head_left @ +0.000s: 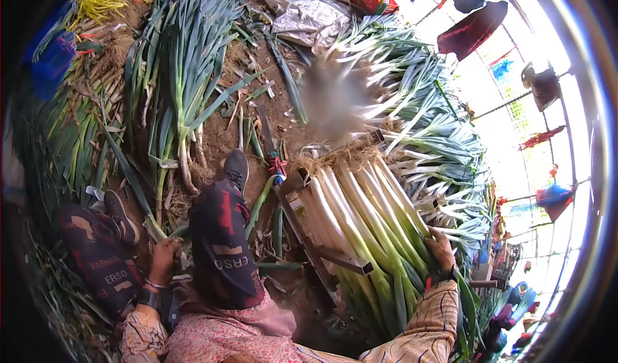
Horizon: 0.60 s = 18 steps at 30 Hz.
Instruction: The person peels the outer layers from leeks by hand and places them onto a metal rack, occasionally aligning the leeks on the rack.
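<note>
My left hand (165, 258) is down beside my knee, its fingers closed around the green end of a leek (155, 229). Part of that leek is hidden by the hand. On my right, a row of leeks (364, 215) lies in a metal frame (322, 269), white stems and roots pointing away from me and green leaves towards me. My right hand (441, 251) is at the right edge of this row, fingers curled over the outermost leek.
Loose leeks (193, 60) lie on the soil ahead, with a dense pile (431, 124) behind the frame. A long blade (265, 128) with a cloth-wrapped handle rests beyond my foot. A pale sack (306, 15) is at the back. Netting with hanging cloths (473, 31) stands at right.
</note>
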{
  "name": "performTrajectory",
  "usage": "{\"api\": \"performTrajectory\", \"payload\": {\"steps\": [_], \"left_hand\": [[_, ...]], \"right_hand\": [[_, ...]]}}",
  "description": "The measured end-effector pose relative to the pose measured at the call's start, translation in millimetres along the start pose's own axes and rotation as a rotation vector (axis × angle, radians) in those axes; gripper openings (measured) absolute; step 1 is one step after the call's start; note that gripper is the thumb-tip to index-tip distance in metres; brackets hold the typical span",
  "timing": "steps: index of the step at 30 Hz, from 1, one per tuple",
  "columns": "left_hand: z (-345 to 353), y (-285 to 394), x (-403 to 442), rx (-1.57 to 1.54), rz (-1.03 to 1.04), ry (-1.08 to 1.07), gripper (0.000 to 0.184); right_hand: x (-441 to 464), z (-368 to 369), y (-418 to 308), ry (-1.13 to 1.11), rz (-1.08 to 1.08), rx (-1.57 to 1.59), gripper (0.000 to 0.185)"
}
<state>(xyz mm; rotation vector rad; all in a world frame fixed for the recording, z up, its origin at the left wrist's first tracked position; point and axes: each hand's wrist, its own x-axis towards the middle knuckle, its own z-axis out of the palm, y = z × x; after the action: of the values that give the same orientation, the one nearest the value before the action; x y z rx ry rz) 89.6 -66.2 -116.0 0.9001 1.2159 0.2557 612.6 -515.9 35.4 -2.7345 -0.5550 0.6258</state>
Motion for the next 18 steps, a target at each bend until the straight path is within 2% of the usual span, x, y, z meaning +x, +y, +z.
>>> {"api": "performTrajectory", "payload": {"steps": [4,6,7,8,10,11,12,13,15,16,18], "left_hand": [[-9.0,-17.6,14.2,-0.02,-0.029,0.029,0.016],[-22.9,-33.1,21.6,0.13,0.005,0.01,0.021],[-26.1,-34.5,21.4,0.197,0.047,0.019,0.025],[-25.9,-32.5,19.4,0.168,0.043,0.027,0.026],[-28.9,-28.9,12.8,0.137,0.081,0.028,0.027],[-26.6,-22.9,3.6,0.119,0.162,0.038,0.027],[-24.2,-18.1,-3.3,0.079,0.153,0.038,0.025],[-24.6,-17.1,-7.8,0.08,0.138,0.054,0.023],[-21.4,-12.4,-19.3,0.035,0.15,0.04,0.02],[-23.7,-12.7,-22.7,0.047,0.171,0.039,0.02],[-33.8,-6.8,-32.2,0.021,0.176,0.01,0.021]], "right_hand": [[13.5,6.3,8.3,-0.008,0.054,-0.064,0.048],[31.4,16.4,26.6,0.051,-0.082,-0.192,0.045],[35.8,18.3,36.7,0.068,-0.048,-0.167,0.045],[38.3,16.5,35.7,-0.012,-0.039,-0.053,0.046],[24.6,11.1,-2.7,-0.109,0.027,0.08,0.045],[29.8,10.7,8.0,-0.086,-0.021,-0.053,0.043],[15.3,10.0,-16.1,0.003,-0.091,-0.146,0.041],[23.9,11.9,5.0,0.03,-0.077,-0.209,0.041],[27.0,9.9,21.1,0.1,-0.175,-0.321,0.05],[39.6,4.7,33.2,0.074,-0.178,-0.248,0.053],[43.5,-7.0,23.1,0.014,-0.196,0.227,0.056]]}}
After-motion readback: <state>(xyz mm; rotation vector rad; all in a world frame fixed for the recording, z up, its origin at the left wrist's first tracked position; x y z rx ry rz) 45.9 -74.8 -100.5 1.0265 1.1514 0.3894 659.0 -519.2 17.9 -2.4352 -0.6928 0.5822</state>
